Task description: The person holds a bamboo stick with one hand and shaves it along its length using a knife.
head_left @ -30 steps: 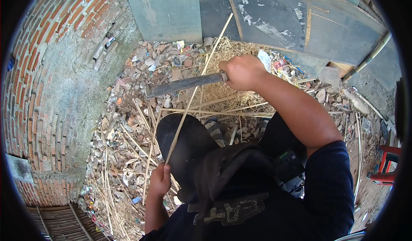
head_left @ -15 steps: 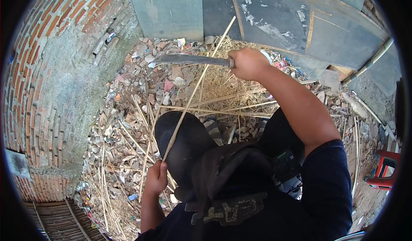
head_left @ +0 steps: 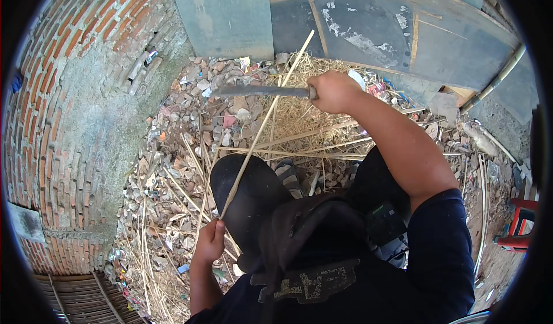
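Observation:
My left hand [head_left: 211,240] is closed on the near end of a long pale bamboo strip [head_left: 253,141]. The strip runs away from me over my left knee and slants up to the right. My right hand [head_left: 336,91] grips the handle of a machete [head_left: 262,90], whose dark blade points left. The blade crosses the strip near its far part; whether its edge touches the strip I cannot tell. Part of the handle is hidden inside my fist.
More bamboo strips [head_left: 322,149] lie across the rubble in front of my feet and at my left. A heap of shavings [head_left: 311,116] sits beyond them. A brick wall [head_left: 86,122] stands left, grey panels [head_left: 368,30] ahead, and a red stool [head_left: 516,226] at right.
The machete and my right hand have come slightly nearer to me. The strip's far end has dropped a little, while my left hand stays almost where it was.

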A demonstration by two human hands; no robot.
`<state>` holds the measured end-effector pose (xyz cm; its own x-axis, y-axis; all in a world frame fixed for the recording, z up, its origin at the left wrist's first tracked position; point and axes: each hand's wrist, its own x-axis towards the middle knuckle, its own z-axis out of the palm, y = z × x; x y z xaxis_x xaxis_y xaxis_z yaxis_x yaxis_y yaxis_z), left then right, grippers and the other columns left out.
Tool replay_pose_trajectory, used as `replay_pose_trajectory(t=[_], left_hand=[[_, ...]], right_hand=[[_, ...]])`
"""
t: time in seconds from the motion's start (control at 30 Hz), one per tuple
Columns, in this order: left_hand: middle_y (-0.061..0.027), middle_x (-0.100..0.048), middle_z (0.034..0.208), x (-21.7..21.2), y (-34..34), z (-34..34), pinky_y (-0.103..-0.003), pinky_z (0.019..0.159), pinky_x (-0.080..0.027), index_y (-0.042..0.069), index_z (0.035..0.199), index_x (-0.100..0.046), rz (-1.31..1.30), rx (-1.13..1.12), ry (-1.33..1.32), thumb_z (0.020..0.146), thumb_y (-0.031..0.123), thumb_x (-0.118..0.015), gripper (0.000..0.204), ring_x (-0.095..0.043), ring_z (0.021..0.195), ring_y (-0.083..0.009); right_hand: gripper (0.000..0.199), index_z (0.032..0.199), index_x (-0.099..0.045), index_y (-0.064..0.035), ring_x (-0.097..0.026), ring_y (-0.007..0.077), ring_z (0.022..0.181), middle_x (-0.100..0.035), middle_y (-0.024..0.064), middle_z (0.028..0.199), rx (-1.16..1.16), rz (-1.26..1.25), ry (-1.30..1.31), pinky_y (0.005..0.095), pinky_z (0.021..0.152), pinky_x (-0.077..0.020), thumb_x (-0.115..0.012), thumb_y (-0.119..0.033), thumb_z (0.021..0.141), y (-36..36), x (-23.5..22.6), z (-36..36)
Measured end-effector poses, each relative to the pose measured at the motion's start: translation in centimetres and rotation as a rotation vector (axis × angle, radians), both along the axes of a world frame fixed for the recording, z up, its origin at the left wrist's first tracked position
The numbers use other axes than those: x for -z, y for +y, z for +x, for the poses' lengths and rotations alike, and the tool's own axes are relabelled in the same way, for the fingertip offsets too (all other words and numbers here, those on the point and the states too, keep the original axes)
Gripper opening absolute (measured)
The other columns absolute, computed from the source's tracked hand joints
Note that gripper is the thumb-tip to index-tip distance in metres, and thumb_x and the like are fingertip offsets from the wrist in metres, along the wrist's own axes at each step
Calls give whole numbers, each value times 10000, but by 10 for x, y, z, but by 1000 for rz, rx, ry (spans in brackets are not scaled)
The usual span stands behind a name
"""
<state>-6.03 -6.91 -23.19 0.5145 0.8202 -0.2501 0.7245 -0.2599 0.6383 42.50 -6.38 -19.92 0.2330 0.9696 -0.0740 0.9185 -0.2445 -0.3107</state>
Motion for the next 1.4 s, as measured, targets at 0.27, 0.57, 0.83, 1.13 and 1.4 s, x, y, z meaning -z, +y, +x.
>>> replay_pose_trajectory(t=[0.27, 0.57, 0.83, 1.13, 1.4], left_hand=[[35, -437, 630, 24, 5, -15, -274, 515, -343, 90, 800, -490, -261, -64, -168, 1057, 556, -393, 540, -409, 571, -81], [56, -375, 623, 25, 7, -14, -251, 459, -259, 135, 791, -448, -467, -99, -308, 1041, 581, -413, 513, -324, 511, -60], [61, -362, 615, 20, 10, -15, -252, 460, -249, 140, 787, -448, -610, -142, -338, 1028, 605, -423, 524, -309, 503, -66], [52, -387, 612, 31, 8, -16, -259, 466, -292, 124, 765, -460, -370, -120, -272, 1036, 601, -398, 551, -355, 510, -70], [-58, -522, 671, 20, -2, -11, -351, 614, -426, -18, 865, -564, -62, -73, -85, 1085, 435, -400, 529, -482, 661, -148]], right_hand=[[316, 1095, -579, -76, -701, 332, 864, -702, 129, 839, -218, 49, 62, 474, 752, -555, -687, -177, 816, -20, -35, -37], [275, 953, -685, -77, -720, 286, 880, -717, 114, 831, -222, 514, -553, 482, 1108, -396, -764, -274, 778, -35, -53, -29], [268, 887, -654, -77, -711, 322, 795, -702, 122, 794, -274, 109, -192, 460, 846, -552, -776, -270, 747, -37, -52, -31], [198, 987, -673, -92, -712, 325, 885, -717, 132, 894, -108, 45, -136, 468, 802, -578, -680, -176, 808, -15, -25, -21], [195, 1002, -687, -109, -716, 300, 875, -722, 109, 894, -148, 17, -102, 463, 785, -583, -684, -181, 821, -5, -16, -17]])
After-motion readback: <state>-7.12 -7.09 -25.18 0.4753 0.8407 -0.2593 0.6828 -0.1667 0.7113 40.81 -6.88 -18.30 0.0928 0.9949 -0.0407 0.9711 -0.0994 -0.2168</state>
